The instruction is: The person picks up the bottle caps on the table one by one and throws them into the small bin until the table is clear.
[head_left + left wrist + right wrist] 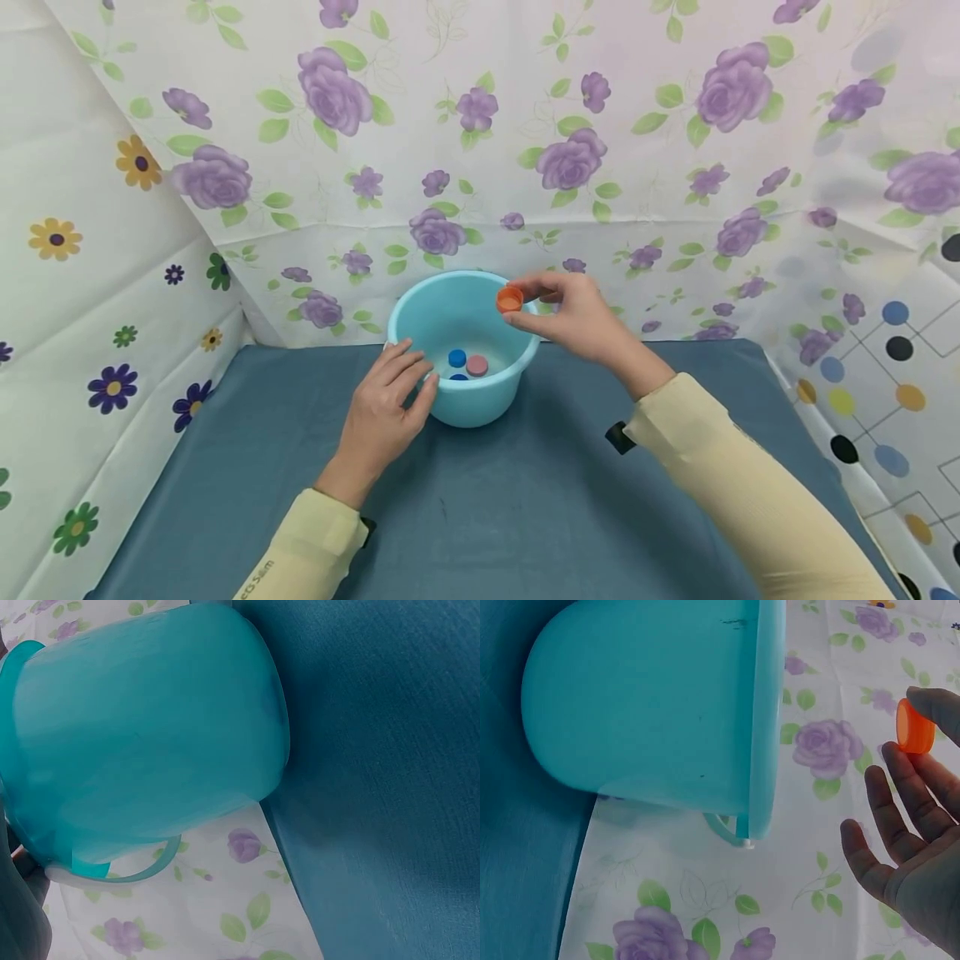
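Near the back of the table stands a light blue bucket (480,404). In the head view my left hand (382,408) rests at its left rim, fingers spread and gently bent; the left wrist view shows only a dark part of this hand at the frame edge. Above the right rim, my right hand (573,321) pinches an orange bottle cap (510,300) between thumb and index finger. The right wrist view shows the orange cap (915,727) with the other fingers extended below it. Inside the bucket lie a pink cap (477,365), a blue cap (457,358) and a partly hidden blue cap (458,377).
A blue-grey cloth (480,517) covers the table. Behind the bucket hangs a curtain with purple flowers (570,158); patterned sheets stand at both sides. The bucket's handle (161,859) hangs low beside its wall.
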{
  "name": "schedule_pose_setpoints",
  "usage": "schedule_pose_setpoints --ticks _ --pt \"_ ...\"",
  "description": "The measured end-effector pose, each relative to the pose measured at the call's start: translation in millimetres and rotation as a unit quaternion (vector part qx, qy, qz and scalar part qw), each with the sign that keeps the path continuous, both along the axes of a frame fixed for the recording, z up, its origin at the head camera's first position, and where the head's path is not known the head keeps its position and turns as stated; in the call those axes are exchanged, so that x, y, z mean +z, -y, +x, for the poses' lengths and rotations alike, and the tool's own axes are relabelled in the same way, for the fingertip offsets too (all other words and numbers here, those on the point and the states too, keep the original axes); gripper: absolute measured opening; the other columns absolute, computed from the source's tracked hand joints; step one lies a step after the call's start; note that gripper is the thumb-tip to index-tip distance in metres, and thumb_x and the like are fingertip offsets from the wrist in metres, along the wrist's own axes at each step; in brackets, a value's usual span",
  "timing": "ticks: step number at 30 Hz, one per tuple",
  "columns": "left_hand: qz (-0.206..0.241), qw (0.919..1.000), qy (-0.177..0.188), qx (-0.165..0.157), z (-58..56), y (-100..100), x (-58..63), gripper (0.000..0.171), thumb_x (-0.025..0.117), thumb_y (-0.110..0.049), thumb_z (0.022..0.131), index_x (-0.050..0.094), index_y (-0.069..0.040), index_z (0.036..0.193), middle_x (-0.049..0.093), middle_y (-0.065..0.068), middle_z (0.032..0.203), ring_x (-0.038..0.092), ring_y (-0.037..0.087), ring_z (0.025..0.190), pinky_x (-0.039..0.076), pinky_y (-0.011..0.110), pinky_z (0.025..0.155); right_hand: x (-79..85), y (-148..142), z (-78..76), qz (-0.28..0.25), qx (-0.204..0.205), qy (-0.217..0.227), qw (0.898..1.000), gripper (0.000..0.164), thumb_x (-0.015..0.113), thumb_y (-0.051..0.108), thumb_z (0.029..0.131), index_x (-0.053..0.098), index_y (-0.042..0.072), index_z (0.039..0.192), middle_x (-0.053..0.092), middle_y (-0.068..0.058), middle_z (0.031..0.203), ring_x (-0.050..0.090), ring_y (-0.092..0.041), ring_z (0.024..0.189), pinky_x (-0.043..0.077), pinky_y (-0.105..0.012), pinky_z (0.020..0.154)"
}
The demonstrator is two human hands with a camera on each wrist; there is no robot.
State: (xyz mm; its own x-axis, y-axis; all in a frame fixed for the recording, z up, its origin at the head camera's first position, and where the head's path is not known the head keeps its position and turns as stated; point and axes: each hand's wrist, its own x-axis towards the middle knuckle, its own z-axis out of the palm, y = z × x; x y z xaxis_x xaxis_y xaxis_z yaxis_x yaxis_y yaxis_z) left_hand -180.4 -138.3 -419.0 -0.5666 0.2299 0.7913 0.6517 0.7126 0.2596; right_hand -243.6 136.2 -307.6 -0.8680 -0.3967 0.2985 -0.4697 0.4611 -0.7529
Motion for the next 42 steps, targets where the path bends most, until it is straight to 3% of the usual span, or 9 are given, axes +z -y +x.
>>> schedule_pose_setpoints --ticks 10,18,22,34,42 --pt "0.002 1.0 0.004 -0.001 1.0 1.1 -0.7 0.023 0.064 -0.025 0.089 0.072 -0.007 0.1 0.069 0.011 0.105 0.055 0.031 0.121 0.038 0.044 0.114 14.2 15.9 7.2 -0.004 -0.004 0.033 0.999 0.031 0.076 0.029 0.079 0.067 0.015 0.106 0.066 0.001 0.1 0.058 -0.016 0.099 0.047 -0.051 0.102" --pt "0.004 1.0 0.005 -0.003 1.2 0.8 -0.4 0.023 0.064 -0.025 0.089 0.072 -0.006 0.1 0.069 0.01 0.106 0.053 0.027 0.123 0.038 0.045 0.114 -12.2 19.2 -17.1 0.007 0.001 0.022 1.0 0.03 0.075 0.042 0.077 0.067 0.028 0.102 0.066 0.012 0.097 0.058 -0.006 0.095 0.05 -0.043 0.098" --pt "0.006 1.0 0.002 -0.004 1.1 0.5 -0.4 0.023 0.064 -0.025 0.089 0.072 -0.007 0.099 0.069 0.01 0.105 0.053 0.027 0.123 0.039 0.047 0.113 -20.9 23.2 -23.6 0.007 0.006 0.018 1.0 0.032 0.075 0.045 0.076 0.067 0.029 0.102 0.066 0.011 0.097 0.059 -0.006 0.095 0.051 -0.037 0.093" --pt "0.0 1.0 0.0 -0.004 0.7 0.0 1.0 0.024 0.065 -0.025 0.088 0.072 -0.006 0.1 0.069 0.01 0.105 0.053 0.026 0.123 0.038 0.049 0.113 -34.1 40.0 -27.1 0.042 0.035 0.039 0.998 0.034 0.074 0.043 0.078 0.067 0.027 0.108 0.067 0.011 0.101 0.06 -0.007 0.097 0.052 -0.039 0.094" --pt "0.0 1.0 0.0 -0.005 -0.8 1.2 1.1 0.024 0.064 -0.026 0.088 0.072 -0.007 0.1 0.069 0.009 0.106 0.053 0.025 0.124 0.039 0.05 0.112 -39.1 45.1 -29.9 0.061 0.032 0.038 0.997 0.035 0.073 0.043 0.079 0.066 0.027 0.11 0.066 0.012 0.102 0.059 -0.006 0.098 0.052 -0.038 0.094"
